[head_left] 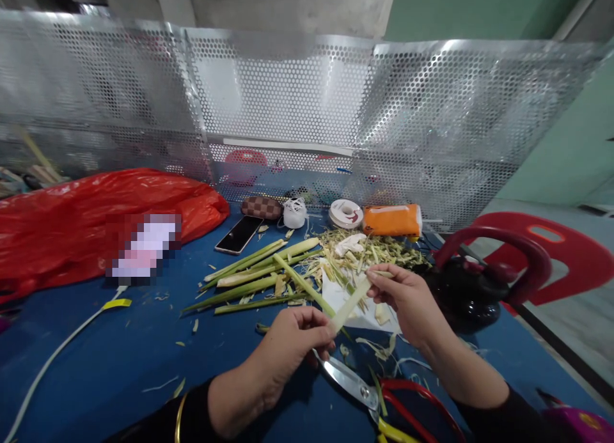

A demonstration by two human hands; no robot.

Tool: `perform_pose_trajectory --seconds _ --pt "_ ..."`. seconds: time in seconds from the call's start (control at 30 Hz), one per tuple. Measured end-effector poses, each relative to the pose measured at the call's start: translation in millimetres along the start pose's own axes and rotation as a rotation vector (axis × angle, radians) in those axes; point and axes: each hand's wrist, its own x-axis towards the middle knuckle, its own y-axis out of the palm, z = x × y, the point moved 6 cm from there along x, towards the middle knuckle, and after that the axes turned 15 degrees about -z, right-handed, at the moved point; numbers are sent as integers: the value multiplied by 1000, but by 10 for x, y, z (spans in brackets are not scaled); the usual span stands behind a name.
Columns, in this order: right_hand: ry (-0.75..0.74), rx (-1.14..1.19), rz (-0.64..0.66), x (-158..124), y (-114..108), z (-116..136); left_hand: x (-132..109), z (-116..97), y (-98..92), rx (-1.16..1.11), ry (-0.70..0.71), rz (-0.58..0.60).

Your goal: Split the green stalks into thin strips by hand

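Note:
A pale green strip of plant stalk (352,305) stretches between my two hands. My left hand (301,335) pinches its lower end between thumb and fingers, while my right hand (400,296) has hold of the upper end. Below lies a pair of scissors (348,379) with red and yellow handles, one blade tip reaching close under my left fingers. Several longer green stalks (254,283) lie in a loose bundle beyond my left hand. Behind the strip, a white paper sheet (336,293) carries plant scraps, and a heap of shredded greenery (384,250) sits past it.
On the blue table (119,360) a black kettle (467,296) stands at right. Along the back are a phone (240,234), checkered case (261,207), white string ball (294,213), ribbon spool (346,213) and orange packet (392,220). A red plastic bag (62,225) covers the left; perforated metal sheeting (288,98) rises behind.

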Motion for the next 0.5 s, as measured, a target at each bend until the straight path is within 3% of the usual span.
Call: perform_pose_trajectory --seconds 0.17,0.5 --pt "9 -3 -6 -17 10 -13 -19 0 -1 -66 -60 -26" --pt "-42 -102 22 -98 48 -98 -23 2 38 -21 59 11"
